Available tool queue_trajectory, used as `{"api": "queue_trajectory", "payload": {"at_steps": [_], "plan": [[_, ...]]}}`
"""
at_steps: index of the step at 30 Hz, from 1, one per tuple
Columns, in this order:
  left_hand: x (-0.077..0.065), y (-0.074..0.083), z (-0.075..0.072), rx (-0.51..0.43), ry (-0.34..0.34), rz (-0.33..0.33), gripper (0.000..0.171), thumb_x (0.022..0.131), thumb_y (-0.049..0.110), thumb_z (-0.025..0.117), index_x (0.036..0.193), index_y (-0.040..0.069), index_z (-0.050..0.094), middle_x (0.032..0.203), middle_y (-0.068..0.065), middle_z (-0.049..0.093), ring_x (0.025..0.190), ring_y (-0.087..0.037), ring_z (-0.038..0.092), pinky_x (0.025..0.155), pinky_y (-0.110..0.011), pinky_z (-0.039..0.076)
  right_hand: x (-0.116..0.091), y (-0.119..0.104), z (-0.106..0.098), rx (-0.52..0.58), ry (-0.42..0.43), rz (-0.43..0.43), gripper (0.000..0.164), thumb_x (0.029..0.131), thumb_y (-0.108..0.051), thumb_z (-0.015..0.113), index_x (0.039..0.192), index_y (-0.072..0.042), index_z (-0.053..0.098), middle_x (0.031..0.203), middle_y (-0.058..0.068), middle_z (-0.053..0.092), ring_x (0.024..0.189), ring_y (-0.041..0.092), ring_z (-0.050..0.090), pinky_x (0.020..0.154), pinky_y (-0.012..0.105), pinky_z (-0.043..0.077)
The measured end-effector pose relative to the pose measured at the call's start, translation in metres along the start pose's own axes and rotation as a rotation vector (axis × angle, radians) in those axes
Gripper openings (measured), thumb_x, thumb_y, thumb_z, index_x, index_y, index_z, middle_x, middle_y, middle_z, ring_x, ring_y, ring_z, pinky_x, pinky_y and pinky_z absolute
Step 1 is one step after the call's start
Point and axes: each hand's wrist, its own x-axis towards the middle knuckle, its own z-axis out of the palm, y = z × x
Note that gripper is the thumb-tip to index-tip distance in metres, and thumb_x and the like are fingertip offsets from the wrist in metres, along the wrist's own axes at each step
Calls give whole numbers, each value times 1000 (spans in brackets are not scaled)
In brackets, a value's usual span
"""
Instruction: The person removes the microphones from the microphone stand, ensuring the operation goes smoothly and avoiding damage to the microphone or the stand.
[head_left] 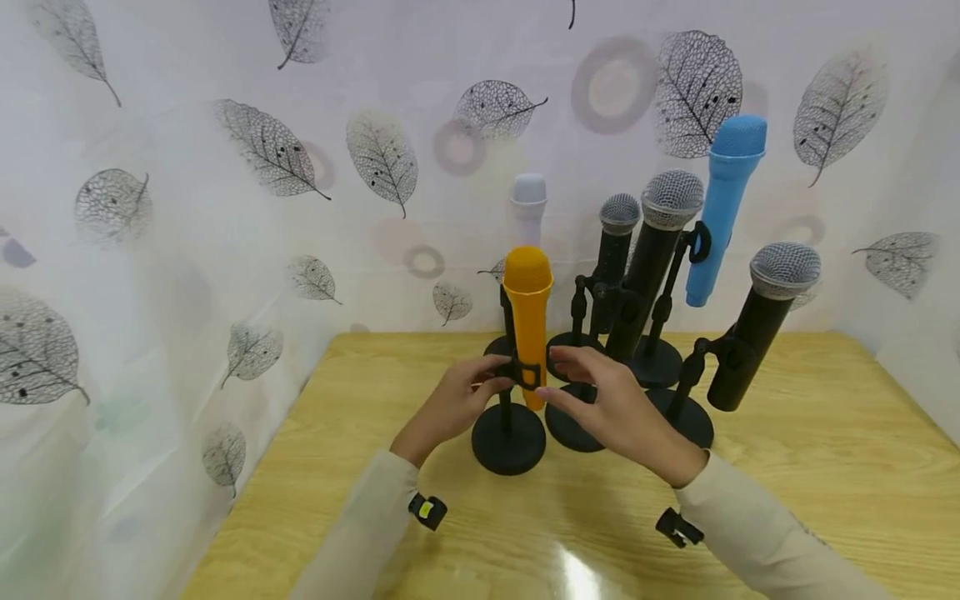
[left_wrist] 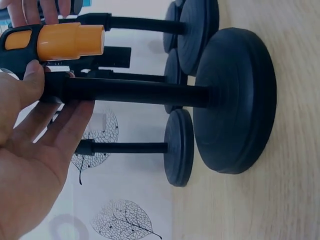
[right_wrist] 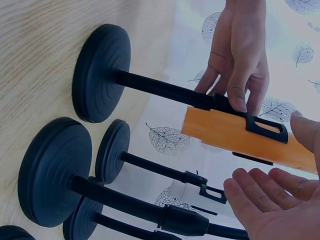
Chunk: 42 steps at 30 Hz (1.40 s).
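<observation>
An orange microphone (head_left: 528, 312) stands nearly upright in the black clip of a desk stand (head_left: 508, 439) with a round base. My left hand (head_left: 459, 402) pinches the stand at the joint beside the clip; in the right wrist view its thumb (right_wrist: 239, 95) lies on that joint. On the other side, my right hand (head_left: 618, 404) is spread beside the microphone, fingers loosely bent. The right wrist view shows its fingers (right_wrist: 255, 187) apart from the orange body (right_wrist: 220, 130). The microphone's lower end (left_wrist: 75, 41) pokes out below the clip in the left wrist view.
Behind stands a white microphone (head_left: 529, 196). To the right are black microphones with silver heads (head_left: 757, 333) and a tilted blue microphone (head_left: 723, 208), on similar stands. The wooden table (head_left: 360, 392) meets a leaf-patterned cloth (head_left: 262, 267) at the back and left.
</observation>
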Motion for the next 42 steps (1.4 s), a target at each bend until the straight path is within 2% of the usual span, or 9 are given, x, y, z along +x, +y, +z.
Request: {"api": "queue_trajectory", "payload": {"at_steps": [6, 11, 19, 27, 34, 39, 42], "plan": [[-6, 8, 5, 19, -25, -4, 30, 102, 8, 61, 131, 4, 65, 120, -7, 70, 104, -15, 69, 94, -32, 56, 0, -2, -2, 33, 7, -17, 55, 92, -26, 77, 139, -8, 57, 134, 7, 63, 118, 26, 65, 99, 41, 54], [-11, 15, 8, 19, -35, -11, 30, 102, 10, 62, 132, 4, 64, 118, -5, 71, 103, -14, 69, 93, -33, 57, -1, -5, -5, 30, 17, -34, 53, 91, -24, 78, 137, -9, 58, 130, 4, 65, 116, 20, 65, 98, 41, 54], [-18, 26, 17, -30, -45, -7, 28, 102, 13, 64, 129, 9, 66, 116, -3, 71, 102, -14, 70, 87, -27, 58, -4, -11, -11, 45, 22, -47, 51, 90, -19, 79, 135, -7, 59, 123, 5, 68, 109, 21, 68, 93, 43, 57], [-23, 33, 26, -65, -46, 9, 31, 100, 10, 65, 131, 6, 66, 116, -5, 72, 101, -18, 71, 83, -25, 59, -10, -14, -14, 26, 16, -35, 48, 90, -21, 79, 131, -5, 60, 114, 4, 69, 103, 22, 70, 87, 44, 59], [-24, 38, 33, -104, -47, 2, 28, 98, 11, 69, 126, 9, 68, 115, -1, 72, 102, -17, 70, 84, -24, 58, -16, -14, -19, 26, 39, -18, 43, 87, -19, 82, 124, -6, 64, 111, 3, 70, 103, 21, 69, 84, 39, 60], [-24, 41, 39, -105, -41, 22, 29, 97, 10, 70, 126, 7, 68, 119, -3, 71, 103, -14, 70, 83, -23, 58, -21, -14, -23, 36, 47, -2, 43, 87, -17, 82, 123, -4, 64, 111, 4, 71, 102, 22, 70, 84, 41, 61], [-23, 43, 42, -104, -38, 32, 31, 97, 10, 69, 127, 6, 67, 121, -4, 71, 103, -12, 70, 82, -23, 58, -23, -13, -26, 39, 54, -3, 40, 87, -16, 82, 121, -5, 65, 110, 5, 71, 101, 22, 70, 80, 37, 62]]}}
